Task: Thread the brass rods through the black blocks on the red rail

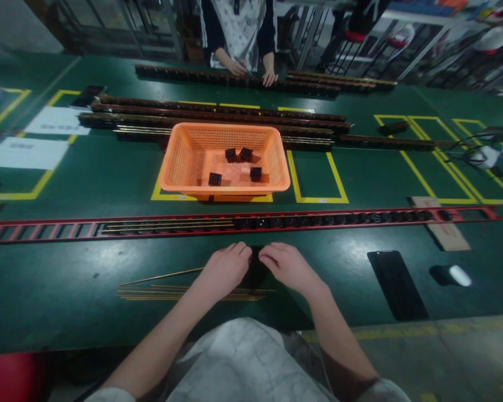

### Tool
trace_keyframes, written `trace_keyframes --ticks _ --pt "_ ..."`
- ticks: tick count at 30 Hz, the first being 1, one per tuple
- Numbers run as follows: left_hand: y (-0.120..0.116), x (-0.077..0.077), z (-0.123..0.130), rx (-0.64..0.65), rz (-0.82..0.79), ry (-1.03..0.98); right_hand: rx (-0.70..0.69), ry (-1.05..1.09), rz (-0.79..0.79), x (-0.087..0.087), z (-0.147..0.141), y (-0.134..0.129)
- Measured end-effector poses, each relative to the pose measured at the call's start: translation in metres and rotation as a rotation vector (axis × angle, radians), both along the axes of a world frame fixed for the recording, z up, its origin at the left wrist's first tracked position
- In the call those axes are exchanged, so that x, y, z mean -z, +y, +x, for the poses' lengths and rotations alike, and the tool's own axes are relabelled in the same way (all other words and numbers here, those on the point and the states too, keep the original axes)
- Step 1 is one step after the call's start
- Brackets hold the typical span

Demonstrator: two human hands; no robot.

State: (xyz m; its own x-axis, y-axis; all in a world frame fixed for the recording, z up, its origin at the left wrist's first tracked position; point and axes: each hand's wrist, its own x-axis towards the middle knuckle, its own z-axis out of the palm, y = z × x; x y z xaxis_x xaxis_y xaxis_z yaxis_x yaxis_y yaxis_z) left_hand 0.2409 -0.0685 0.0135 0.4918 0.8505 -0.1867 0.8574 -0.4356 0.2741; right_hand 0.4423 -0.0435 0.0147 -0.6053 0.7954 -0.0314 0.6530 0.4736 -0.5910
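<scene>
From the head view, I have my left hand (225,269) and right hand (288,267) side by side at lower centre of the frame, fingertips curled together over a small black block (255,272) on the green table (88,178); how firmly the fingers pinch it I cannot tell, as the hands hide most of it. Just above them the long red slotted rail (465,214) runs across the frame: its right stretch looks filled with black blocks, thin brass strips (167,225) lie along its middle, and its left end shows bare slots, so I judge the loading partly done. More loose brass rods (184,292) lie under my left wrist. The orange plastic mesh basket (224,184) above centre holds only four small black cubes (214,179).
</scene>
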Motion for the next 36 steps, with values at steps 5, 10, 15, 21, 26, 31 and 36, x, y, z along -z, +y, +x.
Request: trace_keyframes --ticks 5,10,15,21,26,31,36 --pt "0.004 -0.002 -0.005 -0.034 -0.001 -0.032 0.010 0.020 -0.029 -0.003 -0.003 0.006" --pt "0.004 0.001 -0.003 -0.046 0.021 -0.087 -0.023 -0.016 -0.052 -0.002 -0.013 0.007" --pt "0.004 0.007 -0.007 -0.053 0.077 -0.147 0.027 -0.015 -0.082 0.009 -0.021 0.007" --pt "0.006 0.011 -0.007 -0.054 0.075 -0.176 0.032 -0.025 -0.033 0.016 -0.019 0.008" --pt "0.008 0.011 -0.008 -0.057 0.031 -0.156 0.107 0.064 -0.051 0.016 -0.004 0.010" --pt "0.005 0.013 -0.019 -0.096 -0.005 -0.122 0.259 0.175 -0.026 0.019 0.024 0.014" --pt "0.003 0.014 -0.029 -0.175 -0.025 -0.076 0.608 0.427 -0.004 0.030 0.050 0.023"
